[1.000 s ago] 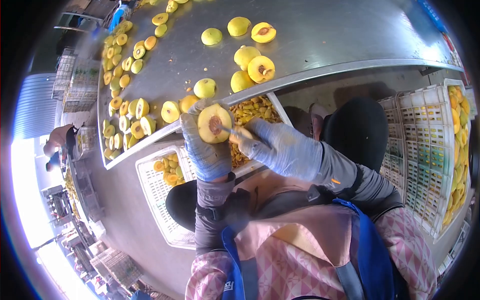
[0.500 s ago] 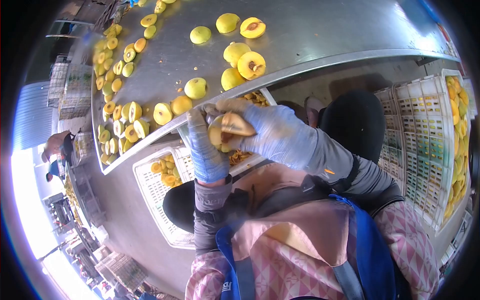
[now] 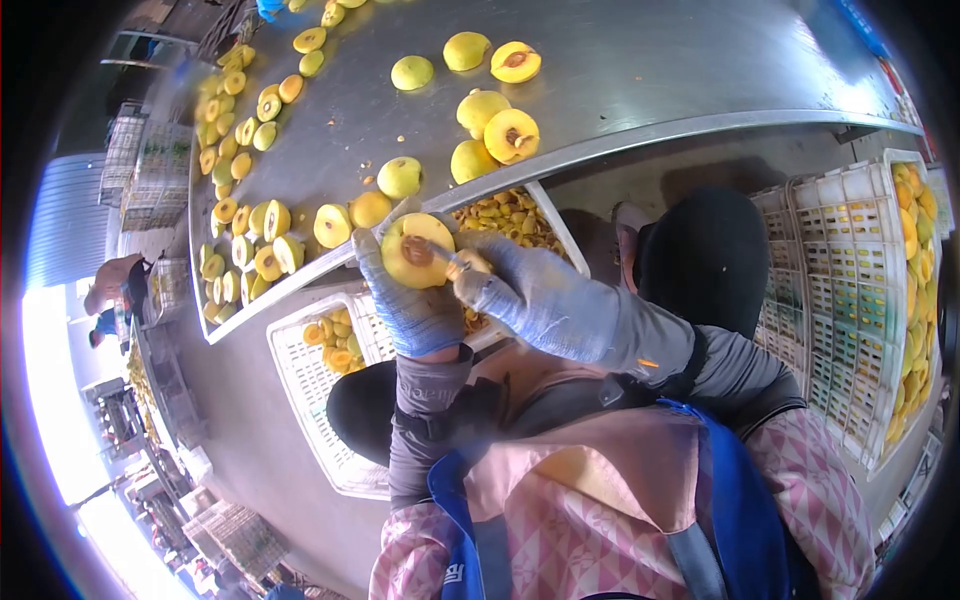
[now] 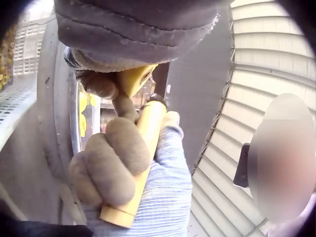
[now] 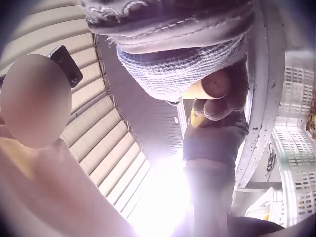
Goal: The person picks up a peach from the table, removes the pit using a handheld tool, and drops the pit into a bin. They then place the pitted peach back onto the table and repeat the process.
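Note:
In the head view the gloved left hand (image 3: 408, 305) grips a halved yellow fruit (image 3: 415, 252), its cut face with the brown pit turned up. The gloved right hand (image 3: 545, 300) holds a tool by its wooden handle (image 3: 468, 265), the metal end at the fruit's pit. The left wrist view shows the right hand's fingers (image 4: 111, 163) curled round that wooden handle (image 4: 147, 143), with the yellow fruit (image 4: 133, 79) beyond. In the right wrist view the handle's round end (image 5: 216, 85) sticks out of the right hand.
Whole and halved fruits (image 3: 400, 177) lie on the metal table (image 3: 620, 60). Below its edge is a bin of brown and yellow pieces (image 3: 510, 215). White crates with fruit stand at left (image 3: 300, 385) and right (image 3: 830, 300). People are in the far-left background.
Half a second ago the right hand was turned over the fruit, covering much of it; now it is drawn back to the right and the cut face shows. The camera view has shifted slightly.

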{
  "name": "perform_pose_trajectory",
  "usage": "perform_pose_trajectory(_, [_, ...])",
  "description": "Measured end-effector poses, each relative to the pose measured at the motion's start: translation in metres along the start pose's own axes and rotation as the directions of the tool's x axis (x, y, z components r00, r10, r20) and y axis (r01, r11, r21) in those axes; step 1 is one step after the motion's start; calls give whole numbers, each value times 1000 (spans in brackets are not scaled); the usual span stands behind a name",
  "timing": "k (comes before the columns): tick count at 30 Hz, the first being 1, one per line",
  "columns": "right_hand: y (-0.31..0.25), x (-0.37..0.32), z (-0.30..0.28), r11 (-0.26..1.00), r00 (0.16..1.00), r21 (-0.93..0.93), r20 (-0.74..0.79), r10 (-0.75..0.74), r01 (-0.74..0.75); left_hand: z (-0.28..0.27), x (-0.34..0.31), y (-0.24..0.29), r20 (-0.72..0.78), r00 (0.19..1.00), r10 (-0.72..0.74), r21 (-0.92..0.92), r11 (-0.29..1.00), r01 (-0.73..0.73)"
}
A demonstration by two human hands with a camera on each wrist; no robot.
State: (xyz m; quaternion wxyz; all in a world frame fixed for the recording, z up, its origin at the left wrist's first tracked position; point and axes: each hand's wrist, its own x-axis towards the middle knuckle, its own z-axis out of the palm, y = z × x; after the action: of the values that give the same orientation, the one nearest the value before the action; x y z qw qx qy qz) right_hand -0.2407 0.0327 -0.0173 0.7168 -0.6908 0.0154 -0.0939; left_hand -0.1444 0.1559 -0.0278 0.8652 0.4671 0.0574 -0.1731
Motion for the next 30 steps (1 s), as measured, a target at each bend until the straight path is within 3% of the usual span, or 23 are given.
perform_pose_trajectory(1, [2,-2,-6,984,998,-163,3,-65,65,2,-2,3,7,999,-48,-77,996,48])
perform_pose_trajectory(2, [3,-2,-6,984,998,-163,10,-67,68,3,-4,3,2,999,-42,-80,996,42])
perform_pose_trajectory(4, [5,-3,-6,870,986,-473,-15,-164,137,4,-7,3,8,999,-32,-92,995,33])
perform_pose_trajectory(5, [5,-3,-4,870,986,-474,-15,-163,137,-4,-5,1,138,990,-8,-37,999,13])
perform_pose_trajectory(6, [5,-4,-2,841,980,-520,-37,-194,147,-3,-7,0,139,990,-9,-37,999,14])
perform_pose_trajectory(8, [5,-3,1,812,973,-563,-59,-224,153,1,-11,-3,72,991,116,157,980,-126])
perform_pose_trajectory(9, [4,-3,1,811,973,-566,-64,-220,146,4,-13,-5,73,991,114,158,980,-124])
perform_pose_trajectory(11, [4,-3,1,808,973,-573,-74,-216,136,10,-16,-8,122,943,309,487,810,-328])
perform_pose_trajectory(12, [3,-3,3,790,970,-598,-80,-230,139,10,-16,-9,123,944,306,484,812,-326])
perform_pose_trajectory(14, [7,-5,3,769,966,-624,-81,-244,142,7,-14,-8,90,974,207,217,951,-222])
perform_pose_trajectory(16, [15,-7,6,638,965,-750,0,-262,173,4,-14,-13,69,971,227,248,939,-237])
perform_pose_trajectory(21, [-2,-10,4,662,972,-736,-26,-234,140,7,-17,-11,60,974,217,271,936,-225])
perform_pose_trajectory(23, [-4,-11,2,648,977,-754,-41,-211,108,9,-19,-7,75,989,129,219,965,-143])
perform_pose_trajectory(30, [-2,-11,1,622,961,-758,19,-278,195,5,-17,-7,50,992,115,156,980,-122])
